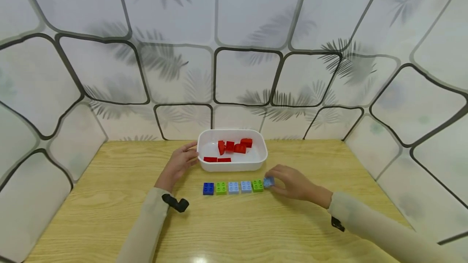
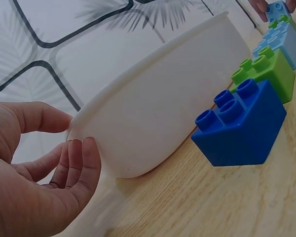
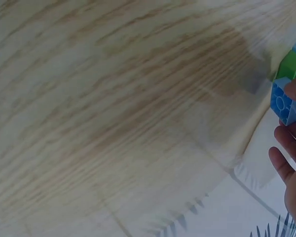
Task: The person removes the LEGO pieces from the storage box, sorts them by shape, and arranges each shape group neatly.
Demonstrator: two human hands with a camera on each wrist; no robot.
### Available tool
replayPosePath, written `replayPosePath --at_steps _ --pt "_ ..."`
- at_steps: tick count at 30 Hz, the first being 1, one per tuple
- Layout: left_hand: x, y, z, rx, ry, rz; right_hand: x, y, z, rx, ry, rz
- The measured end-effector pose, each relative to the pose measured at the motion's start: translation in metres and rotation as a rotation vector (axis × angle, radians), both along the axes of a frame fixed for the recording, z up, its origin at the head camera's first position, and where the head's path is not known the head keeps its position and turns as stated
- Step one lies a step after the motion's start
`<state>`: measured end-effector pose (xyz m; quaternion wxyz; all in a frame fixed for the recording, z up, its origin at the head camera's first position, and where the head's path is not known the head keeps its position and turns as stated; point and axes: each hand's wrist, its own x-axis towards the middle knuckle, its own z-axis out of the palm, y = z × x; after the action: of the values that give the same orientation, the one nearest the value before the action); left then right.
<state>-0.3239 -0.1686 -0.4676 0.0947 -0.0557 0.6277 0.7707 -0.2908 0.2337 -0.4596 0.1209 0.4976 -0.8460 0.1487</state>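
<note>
Nearest on the right

The white tray (image 1: pixel 234 167) meets your left hand's (image 1: pixel 179 162) loosely bent fingers. In front, the block row (image 1: pixel 233 188) runs left to right; at its right end, your right hand (image 1: pixel 292 182), nearer, pinches the light-blue block (image 1: pixel 268 182).

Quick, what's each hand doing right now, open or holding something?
Left hand: open, touching the end of the white tub.
Right hand: closed, pinching a light blue brick.

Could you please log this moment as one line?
Left hand: touches white container | In container: red pieces | Lined up: five blocks | Right hand: holds tilted light-blue block at their right end
</note>
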Motion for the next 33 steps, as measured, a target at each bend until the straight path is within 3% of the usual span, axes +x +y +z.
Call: replayPosePath --at_steps 4,11,19,33 --pt "-0.001 0.0 -0.001 0.003 0.008 -0.005 0.0 0.003 -0.003 0.015 0.0 -0.012" --pt "-0.001 0.0 -0.002 0.005 0.001 -0.002 -0.006 0.01 -0.006 0.052 0.119 0.013" --pt "-0.002 -0.001 -0.001 0.01 0.001 -0.002 -0.011 0.015 -0.009 0.089 0.185 0.024" --pt "-0.001 -0.001 -0.003 0.0 -0.013 0.003 -0.011 0.011 -0.008 0.114 0.18 0.061"
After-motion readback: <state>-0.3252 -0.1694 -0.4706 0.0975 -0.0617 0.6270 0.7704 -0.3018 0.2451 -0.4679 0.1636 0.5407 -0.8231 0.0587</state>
